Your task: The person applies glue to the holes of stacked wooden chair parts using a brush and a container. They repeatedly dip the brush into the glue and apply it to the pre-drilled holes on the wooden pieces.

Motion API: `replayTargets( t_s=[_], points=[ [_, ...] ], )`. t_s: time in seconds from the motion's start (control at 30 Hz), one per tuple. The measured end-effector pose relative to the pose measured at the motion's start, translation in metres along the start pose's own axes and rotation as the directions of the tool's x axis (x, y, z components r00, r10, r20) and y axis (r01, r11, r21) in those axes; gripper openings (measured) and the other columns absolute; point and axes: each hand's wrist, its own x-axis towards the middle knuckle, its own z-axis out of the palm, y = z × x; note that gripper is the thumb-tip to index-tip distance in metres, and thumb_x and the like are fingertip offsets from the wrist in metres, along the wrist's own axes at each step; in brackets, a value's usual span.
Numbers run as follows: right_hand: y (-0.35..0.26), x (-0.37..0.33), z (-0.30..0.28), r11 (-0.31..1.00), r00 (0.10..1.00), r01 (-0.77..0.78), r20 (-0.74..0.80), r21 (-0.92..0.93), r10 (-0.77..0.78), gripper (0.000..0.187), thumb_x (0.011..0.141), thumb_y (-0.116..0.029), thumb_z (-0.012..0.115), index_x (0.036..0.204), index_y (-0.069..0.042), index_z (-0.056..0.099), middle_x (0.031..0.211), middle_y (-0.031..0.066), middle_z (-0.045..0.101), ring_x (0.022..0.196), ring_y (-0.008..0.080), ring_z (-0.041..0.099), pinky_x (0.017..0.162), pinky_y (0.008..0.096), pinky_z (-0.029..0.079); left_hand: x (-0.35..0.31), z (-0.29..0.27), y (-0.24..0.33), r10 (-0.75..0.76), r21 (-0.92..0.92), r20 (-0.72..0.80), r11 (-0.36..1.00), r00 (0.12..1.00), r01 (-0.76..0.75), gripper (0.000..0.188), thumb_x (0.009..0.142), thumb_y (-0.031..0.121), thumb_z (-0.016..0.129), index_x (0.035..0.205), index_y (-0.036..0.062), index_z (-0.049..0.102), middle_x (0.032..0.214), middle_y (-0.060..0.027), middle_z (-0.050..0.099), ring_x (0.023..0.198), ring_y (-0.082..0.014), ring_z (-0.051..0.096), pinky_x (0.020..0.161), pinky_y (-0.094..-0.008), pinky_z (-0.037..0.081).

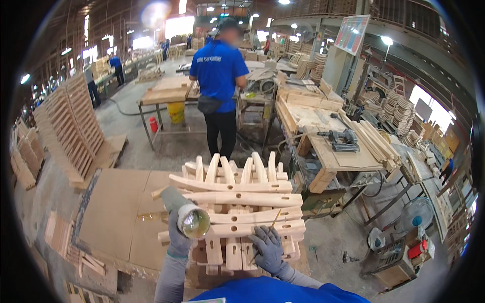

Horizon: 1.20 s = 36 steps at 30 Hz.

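Note:
My left hand [178, 240], in a grey glove, is wrapped round a tilted cup [196, 223] with a pale rim. Yellowish liquid shows in its mouth. In the grey-gloved fingers of my right hand [268, 249] is a thin wooden stick [276, 219], slanting up to the right. Both hands are over a stack of pale wooden pieces [252, 198]. Several curved rails with holes and slots lie across the top, one below another. Under them, other pieces point away from me and toward me. The right hand is at the nearest rail's edge.
Brown cardboard [116, 212] lies left of the stack, with a shiny amber streak [152, 216] on it. At right stands a workbench [328, 161] with a clamp-like metal tool [339, 140] and wooden strips. A person in a blue shirt [218, 76] stands ahead. Slatted wood stacks [70, 126] rise at left.

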Motion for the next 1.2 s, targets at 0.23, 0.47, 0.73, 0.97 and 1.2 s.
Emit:
replayTargets(
  t_s=[0.23,0.47,0.73,0.97,1.2],
  points=[
    [0.000,-0.003,0.000,1.000,1.000,-0.012,-0.014,-0.012,0.012,0.034,0.072,-0.006,0.058,0.106,-0.011,0.062,0.119,0.0110,0.060,0.116,0.0292,0.052,0.104,0.0468,0.035,-0.003,0.004,-0.006,0.071,0.068,0.014,0.995,0.997,-0.072,0.053,0.095,0.041,0.037,0.126,-0.0009,0.046,0.123,-0.0153,0.055,0.112,-0.0276,0.055,0.099,-0.0422,0.044],
    [0.000,-0.001,-0.001,1.000,1.000,-0.018,-0.017,-0.005,0.018,0.033,0.071,-0.004,0.057,0.104,-0.010,0.061,0.118,0.0117,0.060,0.116,0.0300,0.052,0.104,0.0465,0.035,-0.004,0.002,-0.009,0.183,0.268,0.064,0.944,0.981,-0.193,0.051,0.097,0.038,0.033,0.123,-0.0029,0.048,0.122,-0.0155,0.055,0.112,-0.0266,0.054,0.098,-0.0408,0.044],
    [0.003,-0.002,-0.003,0.999,0.999,0.017,-0.037,0.035,-0.016,0.034,0.072,-0.007,0.058,0.106,-0.009,0.061,0.114,0.0117,0.060,0.114,0.0312,0.052,0.103,0.0473,0.035,-0.004,0.004,-0.008,0.135,0.209,0.033,0.968,0.990,-0.139,0.055,0.097,0.043,0.033,0.129,-0.0007,0.043,0.128,-0.0171,0.051,0.110,-0.0296,0.055,0.096,-0.0437,0.046],
    [0.004,-0.014,0.000,0.999,0.998,0.027,-0.053,0.023,-0.026,0.038,0.067,-0.010,0.064,0.105,-0.014,0.064,0.109,0.0033,0.062,0.094,0.0240,0.056,0.085,0.0394,0.040,-0.008,0.011,0.000,0.022,0.075,0.081,0.997,0.997,-0.028,0.063,0.092,0.049,0.038,0.131,-0.0006,0.041,0.127,-0.0165,0.052,0.112,-0.0292,0.053,0.100,-0.0470,0.042],
    [0.003,-0.014,-0.013,0.999,1.000,-0.003,0.010,0.042,0.003,0.035,0.076,-0.014,0.059,0.111,-0.015,0.061,0.113,0.0036,0.060,0.099,0.0247,0.053,0.089,0.0397,0.039,-0.027,0.025,0.008,-0.141,0.124,0.060,0.983,0.988,0.133,0.073,0.088,0.059,0.038,0.133,0.0025,0.041,0.115,-0.0158,0.058,0.094,-0.0361,0.061,0.082,-0.0495,0.050]
  ],
)
